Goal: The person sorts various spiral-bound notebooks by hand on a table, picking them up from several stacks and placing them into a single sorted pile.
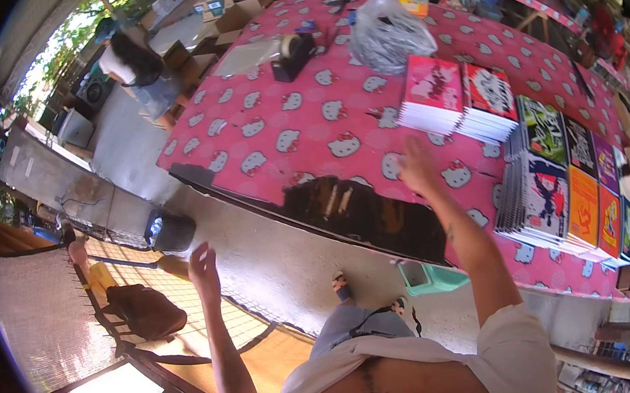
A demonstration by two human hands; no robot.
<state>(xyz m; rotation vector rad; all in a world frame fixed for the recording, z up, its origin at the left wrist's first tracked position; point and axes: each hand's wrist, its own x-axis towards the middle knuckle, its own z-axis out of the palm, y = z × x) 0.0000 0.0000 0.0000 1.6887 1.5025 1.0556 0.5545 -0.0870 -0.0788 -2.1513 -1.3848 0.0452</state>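
Note:
My right hand (pixel 418 169) is over the pink tablecloth (pixel 247 134) with its cartoon cat-face pattern, slightly blurred, fingers loosely stretched and nothing seen in them. Just beyond it stand two stacks of spiral notebooks, one with a pink-and-red cover (pixel 434 84) and one with a red, black and white cover (pixel 490 90). To its right are several more notebook stacks, among them a dark blue-and-white one (pixel 546 191) and an orange one (pixel 584 204). My left hand (pixel 203 266) is raised off the table's left side, over the floor, fingers loosely bent and apart, holding nothing.
A clear plastic bag (pixel 390 35) and a black tape dispenser (pixel 293 57) lie farther back on the table. The cloth is torn at the near edge, baring dark wood (pixel 363 214). A teal plastic stool (pixel 431 278) sits below. Another person (pixel 134 70) stands at far left near cardboard boxes.

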